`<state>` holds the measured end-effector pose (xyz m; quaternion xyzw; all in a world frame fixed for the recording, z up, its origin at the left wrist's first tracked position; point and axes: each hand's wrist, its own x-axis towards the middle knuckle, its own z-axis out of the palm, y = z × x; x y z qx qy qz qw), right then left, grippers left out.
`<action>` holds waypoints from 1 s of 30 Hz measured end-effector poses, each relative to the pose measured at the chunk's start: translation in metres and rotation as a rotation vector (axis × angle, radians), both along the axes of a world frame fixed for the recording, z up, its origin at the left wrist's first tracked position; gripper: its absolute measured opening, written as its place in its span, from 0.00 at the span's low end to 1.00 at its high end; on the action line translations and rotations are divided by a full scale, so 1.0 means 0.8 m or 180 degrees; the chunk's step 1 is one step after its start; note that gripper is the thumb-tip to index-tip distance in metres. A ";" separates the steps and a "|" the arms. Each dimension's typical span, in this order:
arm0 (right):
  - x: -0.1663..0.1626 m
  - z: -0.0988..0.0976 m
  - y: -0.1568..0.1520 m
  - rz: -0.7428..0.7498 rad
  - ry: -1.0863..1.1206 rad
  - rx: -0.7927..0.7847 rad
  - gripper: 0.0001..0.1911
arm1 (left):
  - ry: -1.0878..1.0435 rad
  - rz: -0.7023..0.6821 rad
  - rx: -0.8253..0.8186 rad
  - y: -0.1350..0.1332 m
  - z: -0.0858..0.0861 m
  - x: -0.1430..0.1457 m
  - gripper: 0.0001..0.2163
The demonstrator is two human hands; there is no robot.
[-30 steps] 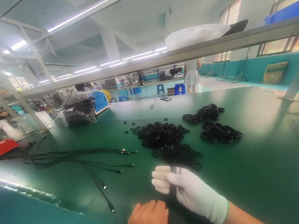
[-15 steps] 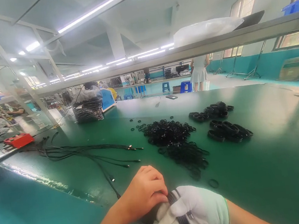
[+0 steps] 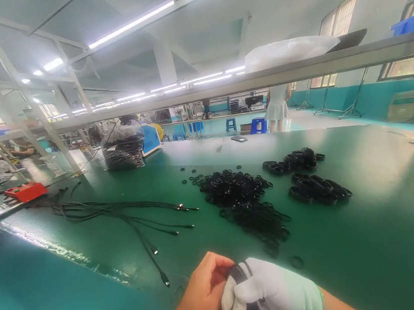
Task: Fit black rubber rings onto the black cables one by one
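Observation:
In a white glove, my right hand (image 3: pixel 274 287) is closed around a coiled black cable (image 3: pixel 237 273) at the bottom middle of the head view. My bare left hand (image 3: pixel 210 290) touches the coil's left side with curled fingers, their tips partly hidden. Just beyond the hands lies a heap of small black rings (image 3: pixel 233 187), and a looser cluster of thin black bands (image 3: pixel 258 219) spreads nearer to me. Loose black cables (image 3: pixel 123 210) lie to the left, metal-tipped connectors pointing my way. One cable connector (image 3: pixel 165 280) rests close to my left hand.
Two groups of larger black loops, the far one (image 3: pixel 294 160) and the near one (image 3: pixel 319 188), lie right of the heap. A red box (image 3: pixel 26 192) stands left, a black plastic-wrapped bundle (image 3: pixel 123 152) behind. A shelf beam (image 3: pixel 203 92) spans the bench; a person stands beyond.
My left hand has come down and turned, its fingers now against the coil's upper left side. The nearest cable connector, hidden before, now shows. My right hand keeps its hold.

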<state>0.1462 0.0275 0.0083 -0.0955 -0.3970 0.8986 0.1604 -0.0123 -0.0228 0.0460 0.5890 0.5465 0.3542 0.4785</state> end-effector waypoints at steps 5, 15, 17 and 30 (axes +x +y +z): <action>-0.001 0.013 0.001 -0.0049 -0.0142 0.0192 0.14 | 0.0040 0.0373 0.0222 0.003 -0.007 0.007 0.05; 0.014 0.025 0.006 0.0215 -0.0511 0.0952 0.15 | 0.0216 0.0817 0.1237 -0.004 -0.036 0.027 0.06; 0.016 0.025 0.009 0.0266 -0.0500 0.1070 0.15 | 0.0252 0.0725 0.1426 -0.003 -0.036 0.026 0.06; 0.020 0.075 0.003 0.0254 -0.0742 0.1371 0.12 | 0.0915 -0.0603 0.1276 0.009 0.026 0.023 0.14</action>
